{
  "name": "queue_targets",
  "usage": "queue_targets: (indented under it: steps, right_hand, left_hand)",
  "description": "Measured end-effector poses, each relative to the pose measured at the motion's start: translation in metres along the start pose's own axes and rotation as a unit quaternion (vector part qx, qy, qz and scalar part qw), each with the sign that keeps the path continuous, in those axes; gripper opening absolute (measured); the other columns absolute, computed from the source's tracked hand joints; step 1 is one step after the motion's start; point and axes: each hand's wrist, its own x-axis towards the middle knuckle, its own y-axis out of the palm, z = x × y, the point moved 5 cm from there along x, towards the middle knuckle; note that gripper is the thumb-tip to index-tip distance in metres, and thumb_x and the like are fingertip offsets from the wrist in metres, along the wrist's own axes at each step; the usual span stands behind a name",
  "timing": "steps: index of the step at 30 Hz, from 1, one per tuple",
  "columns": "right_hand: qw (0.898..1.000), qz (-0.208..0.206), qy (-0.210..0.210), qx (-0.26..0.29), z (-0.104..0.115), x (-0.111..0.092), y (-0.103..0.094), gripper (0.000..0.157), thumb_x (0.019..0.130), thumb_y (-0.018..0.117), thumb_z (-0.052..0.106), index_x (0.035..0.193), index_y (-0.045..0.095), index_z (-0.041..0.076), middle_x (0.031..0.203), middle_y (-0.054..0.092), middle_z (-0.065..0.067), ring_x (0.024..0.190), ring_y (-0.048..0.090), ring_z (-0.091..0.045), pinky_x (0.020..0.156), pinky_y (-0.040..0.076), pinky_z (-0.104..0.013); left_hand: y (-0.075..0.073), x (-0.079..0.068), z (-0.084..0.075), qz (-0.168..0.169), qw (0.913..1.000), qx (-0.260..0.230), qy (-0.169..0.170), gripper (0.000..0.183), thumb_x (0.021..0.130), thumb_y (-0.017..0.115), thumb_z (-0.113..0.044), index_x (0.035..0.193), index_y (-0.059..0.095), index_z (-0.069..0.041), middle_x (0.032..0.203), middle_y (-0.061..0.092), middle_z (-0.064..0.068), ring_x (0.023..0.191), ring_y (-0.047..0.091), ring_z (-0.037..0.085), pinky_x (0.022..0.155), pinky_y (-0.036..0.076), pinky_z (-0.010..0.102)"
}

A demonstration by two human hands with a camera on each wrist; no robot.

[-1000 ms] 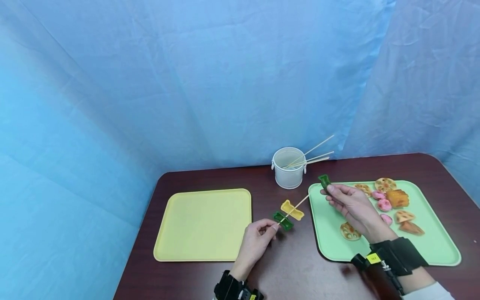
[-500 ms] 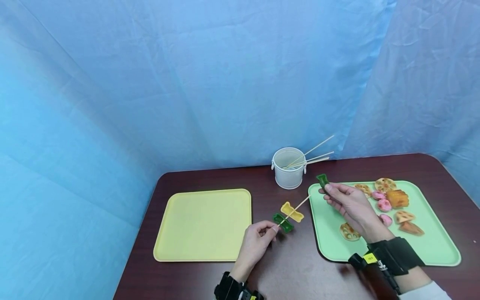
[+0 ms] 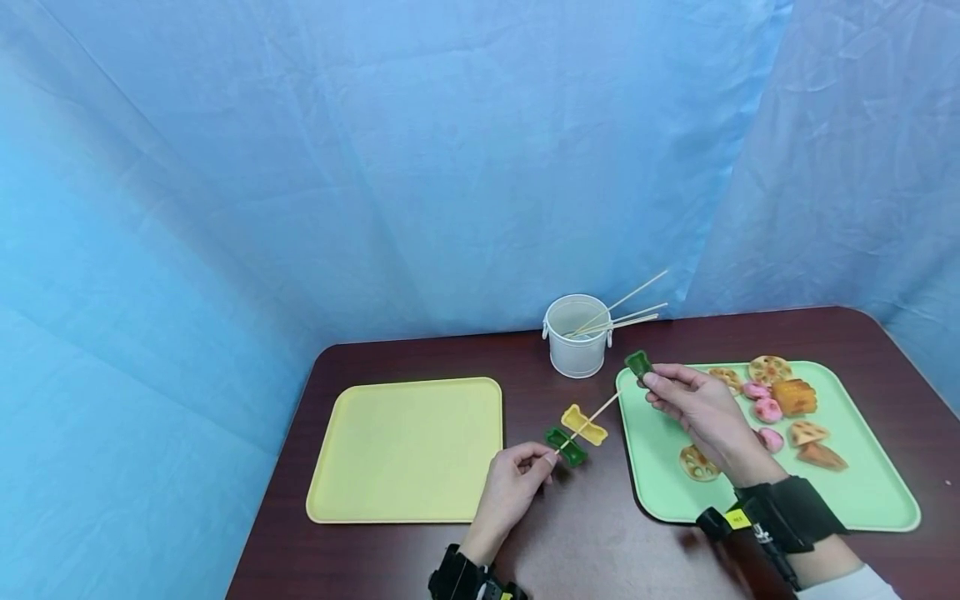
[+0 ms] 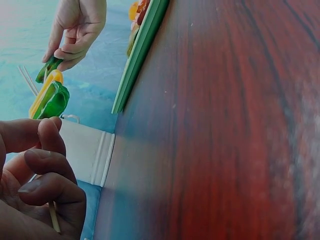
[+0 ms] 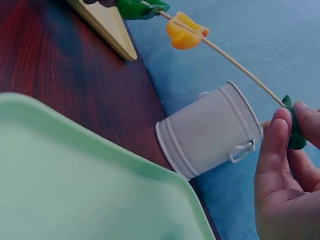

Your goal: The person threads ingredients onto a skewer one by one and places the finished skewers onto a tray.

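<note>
A white metal bucket (image 3: 577,354) stands at the far side of the dark brown worktop (image 3: 592,542). Thin wooden sticks (image 3: 637,315) lean in it and poke out to the right. On the right lies a light green tray (image 3: 660,492). It has round tan slices with holes (image 3: 770,369), small pink lumps (image 3: 768,410), one orange-yellow chunk (image 3: 794,397) and two tan bits (image 3: 816,446). A pale yellow tray (image 3: 405,450) lies on the left.

Between the trays, the left hand (image 3: 517,483) pinches the near end of a pale wooden skewer (image 3: 600,408). The skewer is long and straight. It slants from near left to far right, and its tip reaches the left edge of the green tray in the head view. A green pepper-like piece (image 3: 566,447) sits on it close to the fingers, and a yellow pepper-like piece (image 3: 576,417) comes next. Both lie across the stick.

The right hand (image 3: 701,408) holds a loose green piece (image 3: 638,363) between thumb and fingers, near the tip. I can't tell if they touch.

Half a second ago, the loose green piece was a little more to the right, and it has turned a bit. The left hand and skewer look the same.
</note>
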Motion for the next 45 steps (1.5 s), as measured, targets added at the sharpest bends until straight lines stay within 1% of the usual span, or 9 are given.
queue_targets:
  steps: [5, 8, 12, 17, 26, 34, 38, 41, 45]
  right_hand:
    - [1.0, 0.007, -0.018, 0.024, 0.001, -0.002, 0.002, 0.018, 0.093, 0.061, 0.01, 0.108, 0.072, 0.01, 0.097, 0.071, -0.004, 0.08, 0.067, -0.011, 0.075, 0.054, -0.024]
    - [0.999, 0.005, -0.025, 0.021, 0.0, -0.002, 0.001, 0.02, 0.095, 0.059, 0.014, 0.108, 0.074, 0.011, 0.1, 0.069, -0.003, 0.082, 0.067, -0.011, 0.076, 0.054, -0.024]
    - [1.0, -0.004, -0.026, -0.005, 0.0, -0.004, 0.0, 0.026, 0.096, 0.058, 0.021, 0.117, 0.07, 0.011, 0.111, 0.062, -0.002, 0.088, 0.067, -0.01, 0.081, 0.053, -0.025]
    - [0.999, 0.001, -0.027, -0.028, 0.0, -0.005, 0.001, 0.04, 0.097, 0.057, 0.023, 0.131, 0.059, 0.002, 0.125, 0.057, 0.0, 0.096, 0.066, -0.012, 0.086, 0.05, -0.028]
    - [0.999, 0.006, -0.026, -0.021, 0.0, -0.005, 0.006, 0.026, 0.096, 0.059, 0.019, 0.116, 0.07, 0.01, 0.113, 0.065, 0.0, 0.092, 0.067, -0.014, 0.084, 0.051, -0.03]
    - [0.999, 0.012, -0.023, -0.044, -0.002, -0.007, 0.009, 0.027, 0.095, 0.059, 0.021, 0.118, 0.068, 0.009, 0.115, 0.062, 0.0, 0.1, 0.066, -0.017, 0.087, 0.049, -0.033]
    - [0.999, 0.016, -0.024, -0.045, -0.005, -0.007, 0.013, 0.024, 0.095, 0.06, 0.019, 0.114, 0.068, 0.007, 0.112, 0.064, -0.002, 0.098, 0.067, -0.018, 0.087, 0.049, -0.034]
    - [0.997, 0.019, -0.024, -0.072, -0.008, -0.008, 0.017, 0.024, 0.095, 0.06, 0.019, 0.112, 0.067, 0.004, 0.108, 0.066, -0.002, 0.094, 0.068, -0.016, 0.087, 0.05, -0.035]
    - [0.99, 0.019, -0.022, -0.136, -0.014, -0.009, 0.022, 0.034, 0.095, 0.059, 0.024, 0.116, 0.064, -0.003, 0.108, 0.063, -0.001, 0.094, 0.066, -0.013, 0.087, 0.05, -0.038]
  left_hand:
    - [0.0, 0.0, -0.001, -0.004, 0.9999, -0.011, -0.01, 0.018, 0.089, 0.066, -0.019, 0.09, 0.074, -0.003, 0.067, 0.063, 0.009, 0.06, 0.056, 0.031, 0.046, 0.041, 0.017]
    - [0.0, -0.001, -0.002, -0.008, 0.9998, -0.015, -0.013, 0.018, 0.089, 0.066, -0.019, 0.09, 0.073, -0.003, 0.067, 0.063, 0.008, 0.059, 0.056, 0.029, 0.046, 0.04, 0.016]
    - [0.0, -0.003, -0.004, -0.01, 0.9998, -0.016, -0.01, 0.02, 0.089, 0.066, -0.021, 0.09, 0.073, -0.002, 0.066, 0.063, 0.011, 0.059, 0.055, 0.027, 0.046, 0.039, 0.016]
    - [0.0, -0.004, -0.004, -0.01, 0.9998, -0.015, -0.01, 0.02, 0.089, 0.066, -0.02, 0.09, 0.073, -0.001, 0.068, 0.063, 0.016, 0.059, 0.054, 0.024, 0.046, 0.038, 0.016]
    - [0.002, -0.002, 0.001, -0.016, 0.9994, -0.015, -0.028, 0.02, 0.091, 0.064, -0.018, 0.092, 0.073, 0.0, 0.072, 0.064, 0.022, 0.058, 0.052, 0.024, 0.044, 0.036, 0.016]
    - [0.003, -0.003, -0.002, -0.014, 0.9996, -0.019, -0.017, 0.022, 0.09, 0.065, -0.023, 0.091, 0.074, -0.002, 0.068, 0.064, 0.014, 0.058, 0.054, 0.025, 0.045, 0.038, 0.016]
    - [0.004, -0.002, -0.003, -0.016, 0.9997, -0.012, -0.013, 0.024, 0.09, 0.065, -0.026, 0.09, 0.074, -0.004, 0.068, 0.064, 0.015, 0.057, 0.054, 0.027, 0.045, 0.037, 0.016]
    - [0.006, -0.001, -0.003, -0.017, 0.9997, -0.012, -0.012, 0.022, 0.09, 0.065, -0.024, 0.09, 0.075, -0.005, 0.069, 0.064, 0.015, 0.057, 0.054, 0.024, 0.046, 0.037, 0.016]
    - [0.008, -0.001, -0.004, -0.017, 0.9997, -0.01, -0.013, 0.019, 0.09, 0.065, -0.019, 0.091, 0.074, -0.003, 0.065, 0.063, 0.007, 0.057, 0.055, 0.02, 0.047, 0.037, 0.015]
